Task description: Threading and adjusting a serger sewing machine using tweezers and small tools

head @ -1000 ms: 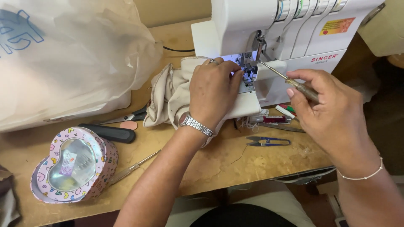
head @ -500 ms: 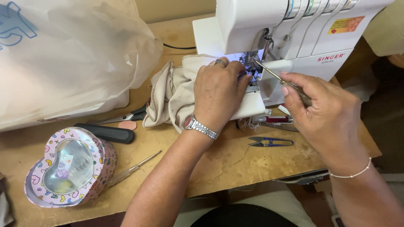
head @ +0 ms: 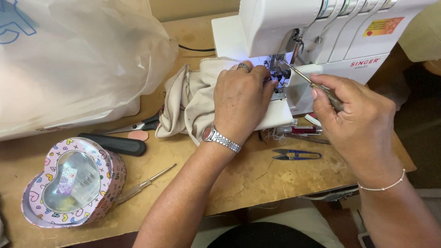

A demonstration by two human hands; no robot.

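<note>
Cloth [head: 197,98]: pressed flat at frame centre by left hand [head: 241,103], steadied beside sewing machine [head: 321,36].
Tweezers [head: 312,82]: pinched by right hand [head: 356,119], tip aimed at the needle area.

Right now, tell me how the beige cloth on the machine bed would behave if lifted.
The beige cloth would likely flop and drape: it already lies bunched in soft folds. It probably weighs little. It might snag, since the left hand presses it by the needle area of the white sewing machine.
</note>
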